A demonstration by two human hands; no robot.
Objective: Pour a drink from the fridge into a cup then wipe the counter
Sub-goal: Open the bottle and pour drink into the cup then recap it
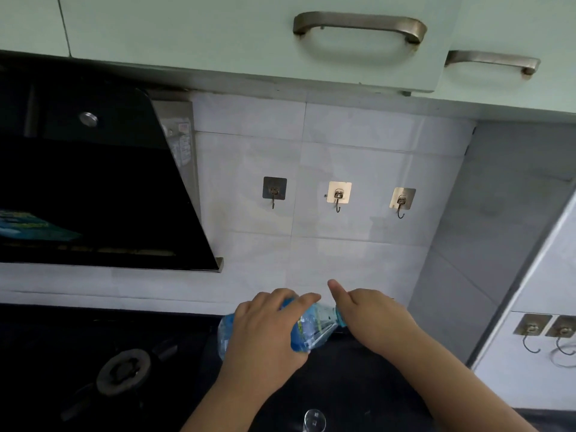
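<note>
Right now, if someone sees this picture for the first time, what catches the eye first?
Low in the centre, the left hand grips a clear plastic bottle with a blue label, lying nearly flat, while the right hand is at its neck. Behind them, three metal adhesive hooks sit in a row on the white tiled wall.

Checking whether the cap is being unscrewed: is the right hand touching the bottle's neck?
Touching. The head view shows the right hand closed over the neck end of the clear plastic bottle with blue label, with no gap; the left hand grips its body.
</note>
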